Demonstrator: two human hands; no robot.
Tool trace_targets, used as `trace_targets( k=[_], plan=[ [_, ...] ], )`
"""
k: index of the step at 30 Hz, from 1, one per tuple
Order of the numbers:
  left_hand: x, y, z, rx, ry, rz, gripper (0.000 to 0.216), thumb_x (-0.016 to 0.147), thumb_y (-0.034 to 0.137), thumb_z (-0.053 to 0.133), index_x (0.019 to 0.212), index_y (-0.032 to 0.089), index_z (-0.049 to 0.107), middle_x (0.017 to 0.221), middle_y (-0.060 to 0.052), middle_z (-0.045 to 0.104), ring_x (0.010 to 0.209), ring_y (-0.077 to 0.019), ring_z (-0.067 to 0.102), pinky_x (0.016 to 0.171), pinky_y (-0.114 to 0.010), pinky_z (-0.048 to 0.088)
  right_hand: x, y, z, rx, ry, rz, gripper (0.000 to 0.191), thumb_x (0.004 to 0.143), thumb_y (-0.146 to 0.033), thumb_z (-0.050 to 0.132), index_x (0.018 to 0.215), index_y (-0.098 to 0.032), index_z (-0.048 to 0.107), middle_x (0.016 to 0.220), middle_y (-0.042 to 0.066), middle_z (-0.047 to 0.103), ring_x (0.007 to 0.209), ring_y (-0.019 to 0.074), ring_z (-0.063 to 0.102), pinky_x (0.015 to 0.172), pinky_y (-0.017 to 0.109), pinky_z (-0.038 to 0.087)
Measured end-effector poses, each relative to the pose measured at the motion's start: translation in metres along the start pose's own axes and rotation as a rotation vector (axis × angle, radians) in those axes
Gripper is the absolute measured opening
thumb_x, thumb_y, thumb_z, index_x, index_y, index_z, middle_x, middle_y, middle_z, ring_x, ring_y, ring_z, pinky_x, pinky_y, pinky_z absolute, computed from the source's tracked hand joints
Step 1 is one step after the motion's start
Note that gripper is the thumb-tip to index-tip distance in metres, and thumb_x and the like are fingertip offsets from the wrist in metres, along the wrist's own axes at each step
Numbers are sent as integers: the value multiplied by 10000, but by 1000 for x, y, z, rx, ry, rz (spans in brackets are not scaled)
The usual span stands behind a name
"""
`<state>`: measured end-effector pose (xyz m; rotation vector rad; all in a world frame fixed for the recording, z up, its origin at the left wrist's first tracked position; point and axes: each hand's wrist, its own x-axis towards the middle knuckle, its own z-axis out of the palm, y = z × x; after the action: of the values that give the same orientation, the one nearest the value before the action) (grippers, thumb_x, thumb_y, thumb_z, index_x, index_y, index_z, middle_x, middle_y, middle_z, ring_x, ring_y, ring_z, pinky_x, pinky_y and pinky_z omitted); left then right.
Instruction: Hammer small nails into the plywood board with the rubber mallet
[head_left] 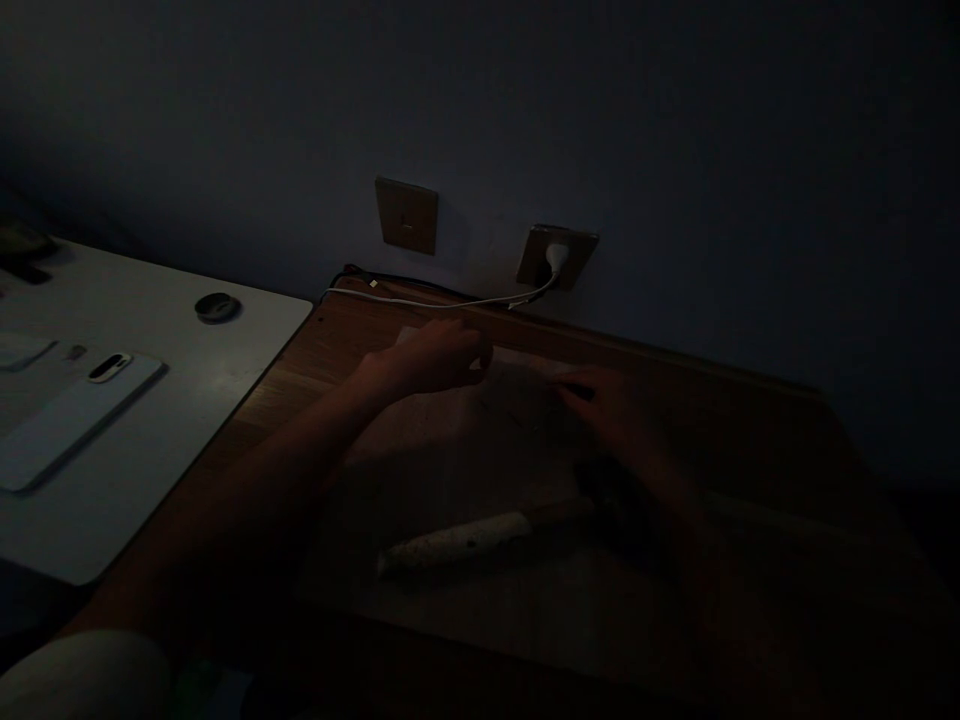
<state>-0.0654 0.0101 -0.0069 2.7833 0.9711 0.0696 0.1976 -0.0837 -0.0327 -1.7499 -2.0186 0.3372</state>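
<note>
The light is very dim. My left hand (pixel 442 355) is over the far left part of a pale flat board or sheet (pixel 420 440) on the wooden table, its fingers curled in and the thumb close to the forefinger. Whatever sits between those fingers is too dark to make out. Across from it, my right hand (pixel 611 400) pinches above the sheet's far right part; what it holds does not show clearly. Small dark bits lie on the sheet between the hands. Nearer to me rests what looks like a hammer, with a whitish wrapped handle (pixel 457 540) and a dark head (pixel 619 500) below my right forearm.
A white table (pixel 180 390) adjoins on the left, bearing a pale phone (pixel 82 420) and a small round dish (pixel 216 307). Cables (pixel 442 303) run along the wooden table's (pixel 300 365) back edge to a plug (pixel 556 257) in the wall. Another wall plate (pixel 406 214) is beside it.
</note>
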Motion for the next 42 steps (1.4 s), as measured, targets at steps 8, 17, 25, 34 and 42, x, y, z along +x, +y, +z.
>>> trace_targets(
  k=[8, 17, 25, 34, 42],
  plan=[
    [1, -2, 6, 7, 12, 28, 201, 919, 224, 649, 1046, 252, 803, 1064, -65, 794, 933, -239, 733, 724, -308, 481, 1, 0, 8, -59, 9, -45, 173, 905, -198, 682, 936, -263, 839, 970, 56, 826, 878, 257, 777, 819, 400, 593],
    [2, 1, 2, 7, -10, -43, 183, 898, 250, 679, 1038, 249, 796, 1098, -56, 791, 954, -230, 717, 754, -295, 489, -1, -5, -17, 36, 59, -98, 175, 952, -325, 671, 940, -251, 829, 935, 78, 796, 850, 252, 743, 765, 376, 558],
    [4, 4, 4, 27, -33, -87, 179, 915, 309, 672, 1032, 239, 789, 1075, -73, 786, 960, -252, 724, 768, -317, 495, -8, -25, -25, 95, -141, -223, 68, 894, -294, 756, 893, -260, 815, 885, 38, 803, 786, 224, 740, 741, 352, 564],
    [5, 4, 7, 71, -42, -80, 196, 928, 322, 640, 1029, 214, 769, 1053, -84, 797, 916, -249, 738, 714, -308, 477, -9, -22, -30, 35, -135, -197, 102, 908, -345, 752, 909, -268, 819, 924, 45, 815, 833, 245, 761, 766, 371, 571],
    [7, 0, 13, 99, -28, -99, 241, 943, 352, 594, 1012, 195, 764, 1031, -98, 797, 877, -252, 736, 666, -311, 452, -10, -23, -35, 59, -105, -158, 143, 925, -346, 704, 903, -264, 819, 933, 57, 813, 845, 253, 757, 762, 377, 566]
  ],
)
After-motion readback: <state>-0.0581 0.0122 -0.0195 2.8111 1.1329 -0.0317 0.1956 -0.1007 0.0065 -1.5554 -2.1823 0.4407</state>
